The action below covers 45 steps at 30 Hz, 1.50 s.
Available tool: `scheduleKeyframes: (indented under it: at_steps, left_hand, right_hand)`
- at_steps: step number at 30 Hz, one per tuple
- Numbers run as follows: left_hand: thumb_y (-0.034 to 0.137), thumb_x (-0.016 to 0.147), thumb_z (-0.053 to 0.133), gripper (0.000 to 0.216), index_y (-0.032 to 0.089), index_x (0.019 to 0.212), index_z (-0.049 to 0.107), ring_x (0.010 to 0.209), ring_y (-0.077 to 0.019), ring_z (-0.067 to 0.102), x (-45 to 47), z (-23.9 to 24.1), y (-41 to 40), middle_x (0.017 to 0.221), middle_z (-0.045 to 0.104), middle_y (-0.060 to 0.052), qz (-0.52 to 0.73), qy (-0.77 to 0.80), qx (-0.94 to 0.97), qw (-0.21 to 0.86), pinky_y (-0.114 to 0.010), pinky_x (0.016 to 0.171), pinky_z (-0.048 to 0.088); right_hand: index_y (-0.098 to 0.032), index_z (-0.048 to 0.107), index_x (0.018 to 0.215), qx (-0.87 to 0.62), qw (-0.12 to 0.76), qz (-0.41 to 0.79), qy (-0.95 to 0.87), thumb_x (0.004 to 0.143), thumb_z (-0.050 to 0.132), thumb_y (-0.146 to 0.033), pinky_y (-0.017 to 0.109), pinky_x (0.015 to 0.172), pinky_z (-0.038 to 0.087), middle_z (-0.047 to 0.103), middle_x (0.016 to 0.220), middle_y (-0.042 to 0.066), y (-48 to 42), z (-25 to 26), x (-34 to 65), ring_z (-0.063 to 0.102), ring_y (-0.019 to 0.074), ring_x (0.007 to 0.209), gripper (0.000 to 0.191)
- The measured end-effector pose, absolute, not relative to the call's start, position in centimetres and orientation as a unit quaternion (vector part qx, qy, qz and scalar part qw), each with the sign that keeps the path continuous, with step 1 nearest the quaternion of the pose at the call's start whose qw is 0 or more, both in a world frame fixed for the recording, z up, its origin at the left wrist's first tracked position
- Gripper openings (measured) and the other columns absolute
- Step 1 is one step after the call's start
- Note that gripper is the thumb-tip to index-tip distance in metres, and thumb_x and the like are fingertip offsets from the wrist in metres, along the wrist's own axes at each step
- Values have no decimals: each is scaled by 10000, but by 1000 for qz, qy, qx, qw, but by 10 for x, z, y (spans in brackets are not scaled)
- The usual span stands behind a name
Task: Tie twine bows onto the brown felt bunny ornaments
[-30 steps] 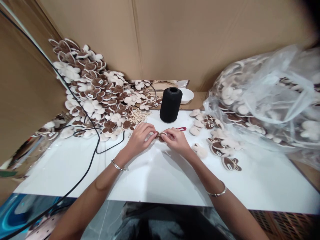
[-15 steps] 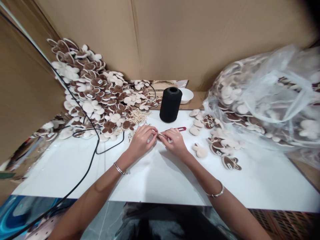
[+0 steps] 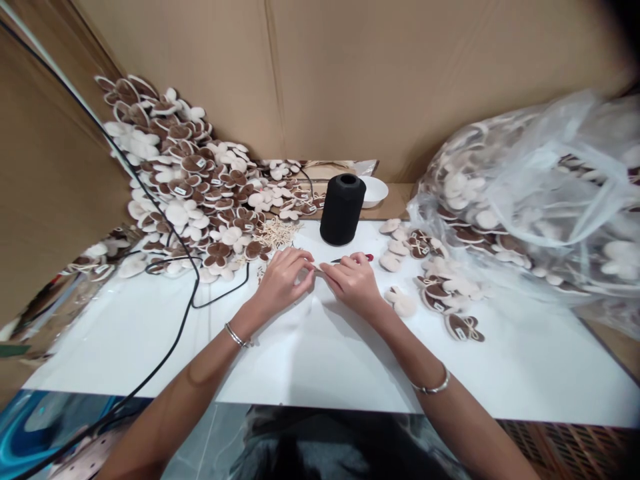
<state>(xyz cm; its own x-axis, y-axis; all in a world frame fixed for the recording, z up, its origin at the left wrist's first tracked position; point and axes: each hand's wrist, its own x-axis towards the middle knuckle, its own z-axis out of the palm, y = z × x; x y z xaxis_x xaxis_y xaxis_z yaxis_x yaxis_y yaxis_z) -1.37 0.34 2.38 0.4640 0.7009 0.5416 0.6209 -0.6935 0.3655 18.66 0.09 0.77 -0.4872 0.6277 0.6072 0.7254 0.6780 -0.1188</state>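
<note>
My left hand (image 3: 283,280) and my right hand (image 3: 353,281) meet at the middle of the white table (image 3: 310,347), fingers curled and pinched together over a small piece that the fingers hide. A red-handled tool (image 3: 367,257) lies just behind my right hand. A black thread spool (image 3: 342,209) stands upright behind both hands. Small brown and cream fuzzy ear-shaped pieces (image 3: 453,293) lie loose to the right of my right hand.
A big heap of the same brown and cream pieces (image 3: 190,187) fills the back left corner. A clear plastic bag (image 3: 540,193) of more pieces sits at right. A black cable (image 3: 185,293) crosses the table's left. A white bowl (image 3: 374,191) stands behind the spool. Cardboard walls surround.
Both hands stayed together at the table's middle; my right hand shifted slightly back and now covers most of the red-handled tool. The small brown piece between the fingers no longer shows.
</note>
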Motion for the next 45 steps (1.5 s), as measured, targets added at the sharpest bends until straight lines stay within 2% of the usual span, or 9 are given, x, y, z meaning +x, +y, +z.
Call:
scheduleKeyframes:
  at_steps: [6,11,14,16,20,24,29,36,45]
  left_hand:
    - [233,918,562,161,188,1069,594,915,-191,617,-17,28,6,981,653,-75,388,378,827,152,-351,823,511]
    - [192,931,541,112,188,1004,627,951,-178,649,-19,23,5,1008,667,-86,408,337,839,125,-317,821,541]
    - [165,917,559,110,190,1001,626,933,-167,662,-20,20,3,1013,682,-85,405,317,854,81,-300,806,549]
    - [148,906,571,114,192,997,623,927,-167,666,-21,19,3,1020,694,-85,393,294,870,50,-300,799,551]
    - [132,885,595,124,183,995,621,962,-188,671,-22,16,6,1041,706,-101,387,269,882,7,-318,800,557]
    - [143,896,570,128,196,995,630,960,-197,676,-20,18,8,1040,720,-92,389,299,871,17,-364,836,542]
    - [178,889,592,122,203,1002,633,968,-210,671,-13,26,2,1033,723,-81,409,338,844,78,-395,873,507]
    - [213,905,583,96,196,987,629,935,-209,671,-5,25,-6,972,728,-73,430,384,811,99,-378,854,518]
    - [231,906,583,140,204,1034,632,915,-204,682,3,19,-13,980,730,-53,431,451,772,118,-362,841,547]
  right_hand:
    - [-213,711,1066,-426,340,11,-839,969,481,-244,362,729,333,702,714,68,-1,9,193,575,207,762,251]
    - [-225,707,1041,-450,439,235,-741,908,578,-331,363,804,409,730,930,64,-5,12,187,632,208,864,213]
    - [-219,632,1119,-458,488,457,-586,864,613,-436,325,719,462,704,817,24,-4,12,182,641,182,750,335]
    - [-196,592,1136,-440,480,575,-495,810,663,-464,296,637,455,672,698,-4,-1,12,181,622,163,637,428]
    - [-153,646,993,-409,433,673,-438,725,750,-419,254,590,405,700,730,33,2,13,184,611,143,647,391]
    - [-159,713,851,-408,415,696,-422,702,761,-395,238,571,379,709,819,47,2,17,186,562,122,672,283]
    - [-194,745,857,-415,438,689,-402,645,798,-341,227,556,371,695,825,20,0,16,185,519,106,646,263]
    - [-185,727,846,-429,472,649,-414,639,797,-378,301,693,474,700,804,27,-4,12,178,606,173,732,291]
    - [-186,721,821,-483,496,402,-599,774,693,-297,301,684,454,657,774,31,-12,14,172,549,169,701,123]
